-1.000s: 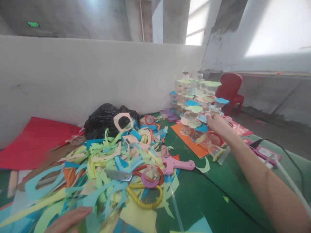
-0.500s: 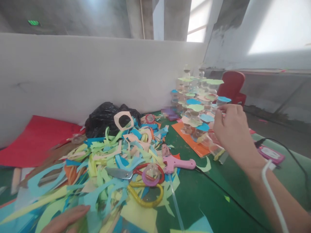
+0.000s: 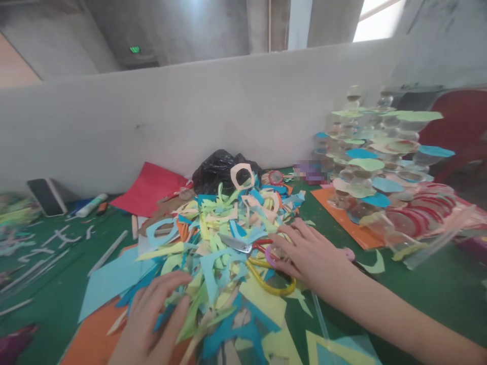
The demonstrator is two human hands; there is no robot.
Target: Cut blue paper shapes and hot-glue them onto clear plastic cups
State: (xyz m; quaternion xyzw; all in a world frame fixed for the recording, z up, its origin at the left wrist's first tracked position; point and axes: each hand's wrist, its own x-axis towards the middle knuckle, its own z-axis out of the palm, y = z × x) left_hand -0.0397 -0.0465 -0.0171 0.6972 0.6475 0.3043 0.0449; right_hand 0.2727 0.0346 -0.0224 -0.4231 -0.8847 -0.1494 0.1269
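While the left hand (image 3: 150, 315) hangs open, lower left of frame, the right hand (image 3: 314, 255), grip unclear, seemingly reaches for a purple-rimmed clear plastic cup (image 3: 270, 257), wanting a careful pinch next.

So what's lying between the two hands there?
In the head view, coloured paper scraps and part of the scissors lie between the left hand and right hand.

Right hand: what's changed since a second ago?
The right hand has moved leftward from beside the cup-and-paper tower to the purple-ringed clear piece; whether its grip has closed is unclear. The view swung left. Tower and scissors stayed put.
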